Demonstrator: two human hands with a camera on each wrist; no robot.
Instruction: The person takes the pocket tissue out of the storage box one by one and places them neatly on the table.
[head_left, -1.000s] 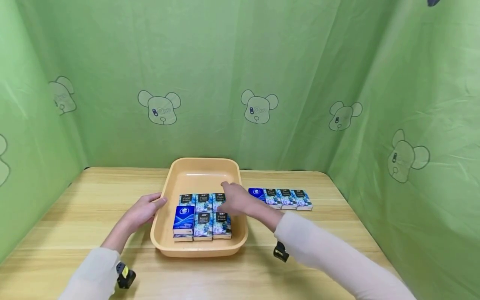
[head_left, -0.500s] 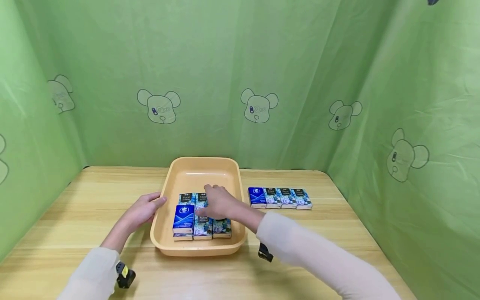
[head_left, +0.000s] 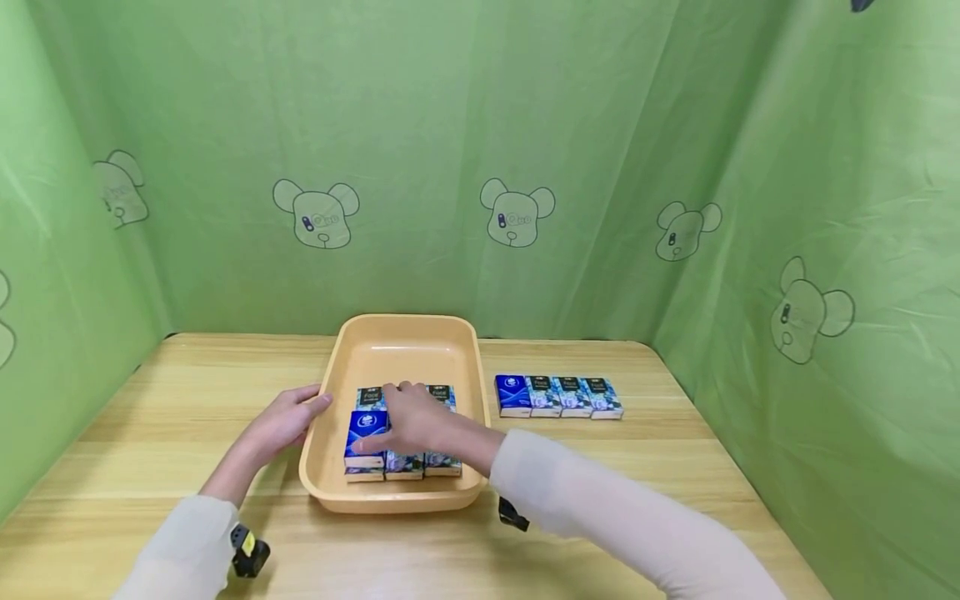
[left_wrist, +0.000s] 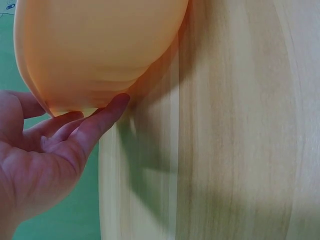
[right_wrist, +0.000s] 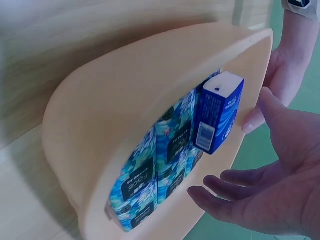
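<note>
A peach plastic tray (head_left: 407, 354) sits on the wooden table. My left hand (head_left: 281, 423) grips its left rim, the thumb over the edge and the fingers against the outer wall (left_wrist: 107, 45). Inside the tray lie several floral tissue packs (head_left: 442, 397) in two rows. On top of the near left one rests a dark blue tissue pack (head_left: 365, 422). My right hand (head_left: 420, 421) hovers over the packs with its thumb at the blue one. In the right wrist view, that hand's spread fingers (right_wrist: 220, 200) stand apart from the blue pack (right_wrist: 218, 112).
Right of the tray, a blue tissue pack (head_left: 513, 395) and three floral packs (head_left: 575, 397) stand in a row on the table (head_left: 637, 475). Green curtains (head_left: 420, 150) with bear-head drawings enclose the back and sides.
My right hand has moved left across the tray, from its right side to the blue pack, uncovering the right-hand floral packs. My left hand has stayed on the rim.
</note>
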